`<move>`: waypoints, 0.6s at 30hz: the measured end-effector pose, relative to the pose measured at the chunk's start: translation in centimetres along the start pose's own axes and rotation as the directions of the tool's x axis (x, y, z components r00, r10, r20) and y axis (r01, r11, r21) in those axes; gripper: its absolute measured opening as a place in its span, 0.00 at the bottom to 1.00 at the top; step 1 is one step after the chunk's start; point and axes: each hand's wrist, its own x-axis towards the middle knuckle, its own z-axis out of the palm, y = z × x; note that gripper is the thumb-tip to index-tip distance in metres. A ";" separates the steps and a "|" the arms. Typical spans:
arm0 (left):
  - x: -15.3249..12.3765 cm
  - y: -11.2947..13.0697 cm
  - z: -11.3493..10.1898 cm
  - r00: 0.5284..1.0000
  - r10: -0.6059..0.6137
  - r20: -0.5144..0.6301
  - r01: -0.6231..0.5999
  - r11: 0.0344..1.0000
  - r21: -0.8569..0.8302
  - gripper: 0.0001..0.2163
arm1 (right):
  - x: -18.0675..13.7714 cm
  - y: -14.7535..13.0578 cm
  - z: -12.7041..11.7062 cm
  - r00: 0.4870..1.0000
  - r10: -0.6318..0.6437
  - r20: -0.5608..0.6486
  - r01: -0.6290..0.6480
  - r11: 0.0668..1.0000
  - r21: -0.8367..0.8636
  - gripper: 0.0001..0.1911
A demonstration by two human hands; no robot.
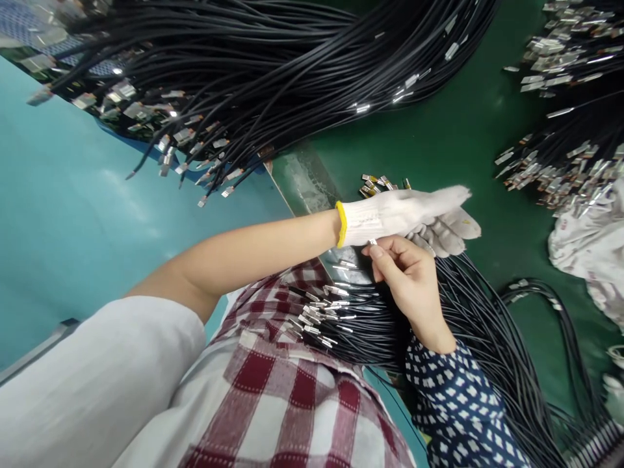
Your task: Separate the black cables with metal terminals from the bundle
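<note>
My left hand (409, 211) wears a white knit glove with a yellow cuff and reaches in from the left. Its fingers are stretched out to the right, with nothing visible held in them. Just below its wrist, my right hand (407, 273), bare with a navy patterned sleeve, pinches a small silver connector (373, 242) between thumb and fingertips. Whether a cable is attached to it is hidden. Below lies a bundle of black cables (385, 325) with silver connector ends near my checked apron (292, 383). Several small yellow-and-silver connectors (373, 185) lie beyond the glove.
A thick bundle of black cables (302, 71) crosses the top of the green table (414, 143), its connector ends hanging past the edge at left. More cable bundles (570, 162) lie at the upper right, above a crumpled white cloth (585, 240). A looped cable bundle (560, 318) lies at right.
</note>
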 end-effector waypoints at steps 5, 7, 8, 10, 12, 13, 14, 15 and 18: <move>-0.6 -0.4 0.7 0.997 0.035 -0.064 -0.035 0.999 -0.001 0.20 | -0.2 0.0 0.3 0.999 -0.017 -0.038 0.016 1.000 -0.026 0.13; -0.9 -0.2 0.9 0.996 0.030 -0.085 -0.031 1.000 -0.004 0.18 | -0.3 0.1 0.3 0.999 -0.022 -0.042 0.021 0.999 -0.024 0.14; -1.0 -0.2 1.0 0.996 0.022 -0.087 -0.022 1.000 -0.006 0.17 | -0.3 0.1 0.3 0.999 -0.023 -0.041 0.022 1.000 -0.022 0.15; -1.0 0.0 1.0 0.997 0.008 -0.082 -0.008 1.000 -0.007 0.16 | -0.3 0.1 0.3 0.999 -0.023 -0.038 0.022 1.000 -0.017 0.16; -1.0 -0.1 0.9 0.997 0.015 -0.074 -0.015 1.000 0.001 0.16 | -0.2 0.0 0.2 0.999 -0.022 -0.035 0.021 1.000 -0.012 0.16; -0.9 -0.2 0.9 0.997 0.027 -0.071 -0.026 1.000 0.006 0.16 | -0.2 0.0 0.2 0.999 -0.020 -0.031 0.019 1.000 -0.009 0.16; -0.8 -0.2 0.8 0.997 0.036 -0.071 -0.035 0.999 0.012 0.16 | -0.1 0.0 0.2 0.999 -0.017 -0.028 0.017 1.000 -0.005 0.16; -0.8 -0.3 0.8 0.996 0.044 -0.075 -0.043 0.999 0.016 0.15 | -0.1 -0.1 0.2 1.000 -0.014 -0.025 0.014 1.000 -0.001 0.15; -0.6 -0.5 0.8 0.993 0.065 -0.100 -0.064 0.998 0.020 0.14 | 0.0 0.0 0.2 1.000 -0.009 -0.015 0.009 1.000 0.013 0.14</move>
